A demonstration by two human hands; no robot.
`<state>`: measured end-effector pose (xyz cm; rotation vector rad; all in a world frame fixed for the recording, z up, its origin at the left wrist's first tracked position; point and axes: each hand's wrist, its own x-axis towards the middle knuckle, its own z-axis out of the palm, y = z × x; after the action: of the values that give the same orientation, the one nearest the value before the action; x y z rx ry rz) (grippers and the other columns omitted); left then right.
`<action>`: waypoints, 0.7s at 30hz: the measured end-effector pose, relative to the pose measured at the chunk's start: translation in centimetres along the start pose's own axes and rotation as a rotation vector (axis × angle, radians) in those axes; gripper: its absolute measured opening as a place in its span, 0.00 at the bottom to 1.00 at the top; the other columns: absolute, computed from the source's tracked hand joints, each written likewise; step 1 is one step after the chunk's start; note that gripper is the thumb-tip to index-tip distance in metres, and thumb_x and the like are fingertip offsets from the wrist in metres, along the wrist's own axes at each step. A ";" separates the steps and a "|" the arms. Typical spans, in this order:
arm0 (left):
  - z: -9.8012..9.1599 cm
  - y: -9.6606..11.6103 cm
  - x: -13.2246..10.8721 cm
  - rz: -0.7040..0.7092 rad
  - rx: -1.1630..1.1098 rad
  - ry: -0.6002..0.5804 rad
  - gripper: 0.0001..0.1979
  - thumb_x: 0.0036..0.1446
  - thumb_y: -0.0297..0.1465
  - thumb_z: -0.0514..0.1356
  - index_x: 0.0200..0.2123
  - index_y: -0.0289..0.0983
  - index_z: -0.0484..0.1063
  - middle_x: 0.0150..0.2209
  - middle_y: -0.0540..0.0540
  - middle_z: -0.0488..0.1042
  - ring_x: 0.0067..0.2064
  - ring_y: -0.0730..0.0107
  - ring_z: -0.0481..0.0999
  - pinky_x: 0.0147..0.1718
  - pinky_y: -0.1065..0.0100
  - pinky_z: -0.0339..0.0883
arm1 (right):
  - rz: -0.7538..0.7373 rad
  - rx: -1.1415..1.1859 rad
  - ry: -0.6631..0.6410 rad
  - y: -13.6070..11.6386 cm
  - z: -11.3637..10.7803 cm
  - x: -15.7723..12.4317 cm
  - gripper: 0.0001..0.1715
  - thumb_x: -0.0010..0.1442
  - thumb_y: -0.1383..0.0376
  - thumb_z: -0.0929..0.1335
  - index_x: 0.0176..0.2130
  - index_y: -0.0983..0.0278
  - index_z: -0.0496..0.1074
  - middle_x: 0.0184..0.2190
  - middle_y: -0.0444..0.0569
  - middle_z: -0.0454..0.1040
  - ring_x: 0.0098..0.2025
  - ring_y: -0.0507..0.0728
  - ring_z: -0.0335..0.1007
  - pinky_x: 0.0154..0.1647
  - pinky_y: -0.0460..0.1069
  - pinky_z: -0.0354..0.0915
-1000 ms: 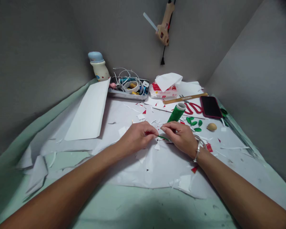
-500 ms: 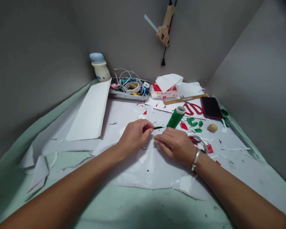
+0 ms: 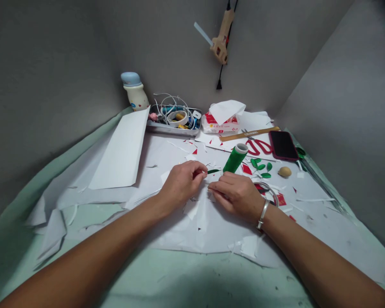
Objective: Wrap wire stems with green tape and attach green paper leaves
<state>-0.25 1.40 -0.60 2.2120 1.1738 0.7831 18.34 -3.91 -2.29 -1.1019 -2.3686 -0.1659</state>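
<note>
My left hand (image 3: 184, 179) pinches a slim dark green leaf-shaped piece (image 3: 213, 171) between thumb and fingertips, its pointed end facing right. Just across from it, my right hand (image 3: 232, 192) has its fingers curled together; whatever they hold, if anything, is too small to make out. A spool of green thread (image 3: 235, 159) stands tilted right behind my right knuckles. Several green leaf shapes (image 3: 256, 162) lie to the right of the spool. Partly hidden by my right wrist is a ring-shaped roll (image 3: 272, 192) with something red and dark inside.
Red-handled scissors (image 3: 259, 147), a wooden ruler (image 3: 250, 133), a phone (image 3: 282, 144) and a small tan lump (image 3: 284, 172) lie at right. Behind are a tissue pack (image 3: 220, 124), a metal tray (image 3: 176, 130) of cables and a bottle (image 3: 136, 94). A glue gun (image 3: 223, 38) hangs above. Folded white paper (image 3: 122, 149) lies left.
The green piece in my left hand has tipped slightly, its point a little higher. Both hands otherwise keep their places, and the view has shifted very slightly.
</note>
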 end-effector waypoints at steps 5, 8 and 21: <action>-0.1 -0.1 0.0 -0.025 -0.041 -0.001 0.11 0.57 0.28 0.59 0.44 0.38 0.73 0.34 0.48 0.78 0.36 0.68 0.76 0.40 0.65 0.68 | -0.003 0.004 -0.009 0.0 0.1 -0.1 0.12 0.64 0.67 0.63 0.35 0.65 0.75 0.25 0.47 0.71 0.30 0.54 0.61 0.32 0.49 0.57; -0.2 0.0 0.0 -0.013 -0.029 -0.018 0.07 0.57 0.28 0.58 0.39 0.37 0.75 0.33 0.48 0.78 0.36 0.67 0.75 0.38 0.66 0.67 | -0.013 0.008 -0.005 0.0 0.0 -0.1 0.12 0.64 0.67 0.63 0.34 0.64 0.75 0.26 0.48 0.71 0.30 0.54 0.61 0.32 0.49 0.57; -0.3 0.2 -0.2 0.211 0.009 -0.272 0.07 0.56 0.25 0.57 0.34 0.38 0.76 0.35 0.46 0.74 0.36 0.68 0.73 0.38 0.66 0.66 | 0.285 0.328 0.164 1.6 0.0 0.3 0.09 0.64 0.66 0.65 0.35 0.62 0.76 0.28 0.46 0.76 0.32 0.53 0.69 0.35 0.48 0.64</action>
<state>-0.39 1.13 -0.32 2.3862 0.8252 0.5337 19.39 -2.60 -2.33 -1.1951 -1.9803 0.2173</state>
